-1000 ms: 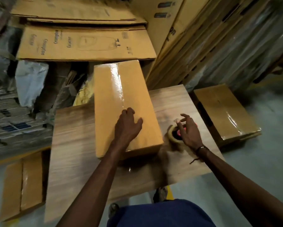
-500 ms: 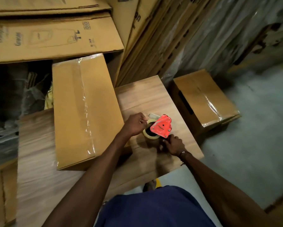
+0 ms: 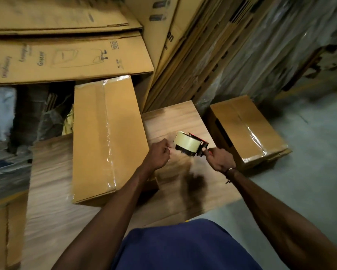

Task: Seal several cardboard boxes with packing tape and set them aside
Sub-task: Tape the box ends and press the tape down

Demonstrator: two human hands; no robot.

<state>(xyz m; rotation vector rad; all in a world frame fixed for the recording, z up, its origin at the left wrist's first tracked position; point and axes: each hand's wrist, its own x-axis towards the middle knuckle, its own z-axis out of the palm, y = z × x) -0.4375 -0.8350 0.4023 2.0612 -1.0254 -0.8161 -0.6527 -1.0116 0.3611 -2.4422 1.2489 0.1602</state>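
A wood-grain surface (image 3: 183,117) fills the middle of the view, and everything here is placed against it. A long cardboard box (image 3: 105,133), taped along its top seam, lies on the surface's left half, its far end reaching over the back edge toward stacks of flattened cartons (image 3: 66,59). More flattened cartons lean upright behind the surface's far right corner. On the grey floor (image 3: 309,182) just right of the surface sits a second taped box (image 3: 247,129), close to the surface's edge. Left of the surface, low on the floor, another piece of cardboard (image 3: 6,234) shows at the frame's edge.

Both arms reach forward over the surface's right half. The right hand (image 3: 221,159) has its fingers curled tightly round the handle of the tape dispenser (image 3: 191,143), holding it above the surface near the right edge, with the pale roll turned toward the long box. The left hand (image 3: 158,155) hovers just left of the dispenser, between it and the long box, fingers bunched as if pinching the loose tape end at the roll; the tape itself is too thin and blurred to make out, so I cannot tell whether this grip actually holds anything. A dark band circles the right wrist. A blue garment (image 3: 183,248) shows at the surface's near edge.
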